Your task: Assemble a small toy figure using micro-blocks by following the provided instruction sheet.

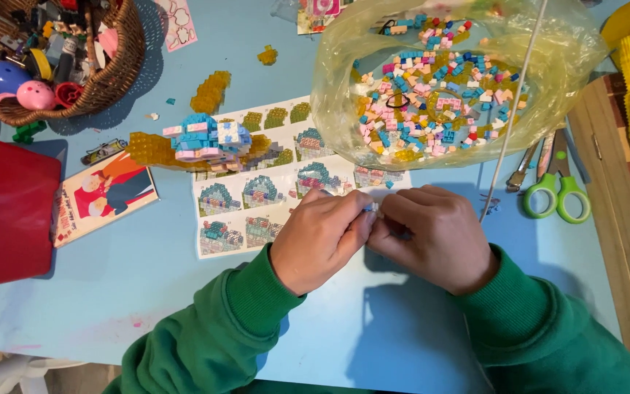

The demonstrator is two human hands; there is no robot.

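Our left hand [320,237] and right hand [432,235] meet over the blue table [147,292], fingertips pinching one tiny brick [372,208] between them.

We see one instruction sheet [271,182] just beyond our knuckles, one half-built model [209,140], one bag of bricks [439,87], one pair of scissors [557,191] near the right edge, one basket [111,73]; bare tabletop lies at left.

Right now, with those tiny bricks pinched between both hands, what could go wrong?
The tiny brick piece pinched between the left hand and right hand could slip and scatter. The half-built model sits close by on the instruction sheet, so a sleeve might knock it. The open plastic bag of loose bricks could spill.
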